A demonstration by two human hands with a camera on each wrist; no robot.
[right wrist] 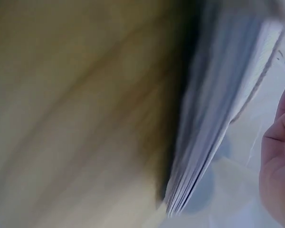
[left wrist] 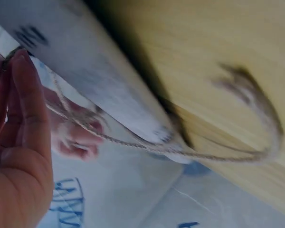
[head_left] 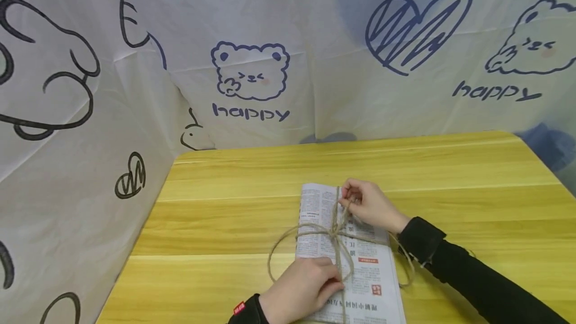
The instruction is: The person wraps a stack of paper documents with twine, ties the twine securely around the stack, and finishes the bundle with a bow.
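Observation:
A stack of folded newspapers (head_left: 371, 289) lies on the table, with jute twine (head_left: 310, 232) crossing over it both ways. The strands meet in a knot (head_left: 333, 234) on the upper face. Below the knot, my left hand (head_left: 303, 286) pinches a loop of the twine between thumb and fingers, also seen in the left wrist view. Above and right of the knot, my right hand (head_left: 371, 206) pinches another twine loop. A loose end curves out left of the stack, another hangs off its right side. In the right wrist view the layered paper edges (right wrist: 213, 104) show beside my curled fingers.
The yellow wood-grain table (head_left: 216, 214) extends to both sides and behind the stack. A pale cloth (head_left: 252, 14) with printed bears, hearts and lettering hangs along the back and left.

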